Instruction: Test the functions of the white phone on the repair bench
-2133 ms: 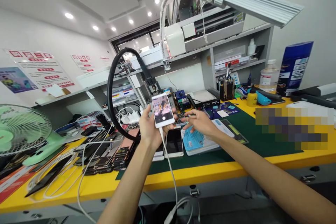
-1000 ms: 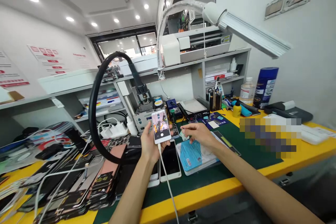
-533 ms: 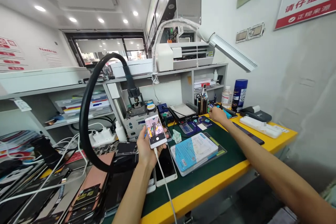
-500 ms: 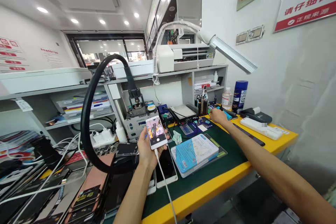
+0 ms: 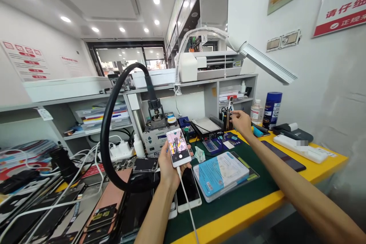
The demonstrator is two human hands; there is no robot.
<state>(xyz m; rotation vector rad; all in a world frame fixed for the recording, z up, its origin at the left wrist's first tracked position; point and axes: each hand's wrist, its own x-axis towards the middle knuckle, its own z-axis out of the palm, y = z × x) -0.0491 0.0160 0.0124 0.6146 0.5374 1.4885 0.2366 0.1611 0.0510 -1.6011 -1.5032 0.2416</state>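
Observation:
In my left hand (image 5: 167,166) lies a white smartphone (image 5: 179,146), its lit screen facing up with a camera picture on it. A white charging cable (image 5: 184,194) is plugged into the phone's lower end and runs down toward me. My right hand (image 5: 241,122) reaches to the back of the bench, beside a black holder of upright tools (image 5: 226,117). Its thumb and fingers come together at the tools; what they pinch, if anything, I cannot make out. Under my left wrist, a white-framed phone (image 5: 188,192) lies on the green mat (image 5: 217,206).
A blue-and-white box (image 5: 221,175) lies between my arms. Left of me are a looped black hose (image 5: 107,133) and many phone parts. On the right stand a clear bottle (image 5: 256,111) and a blue spray can (image 5: 271,110), with a dark phone (image 5: 283,155) nearer. A lamp (image 5: 267,63) hangs above.
My right hand has moved from the items by the bottle to the tool holder, rising slightly, its fingers now at the tools. My left hand still holds the phone. The view has shifted left.

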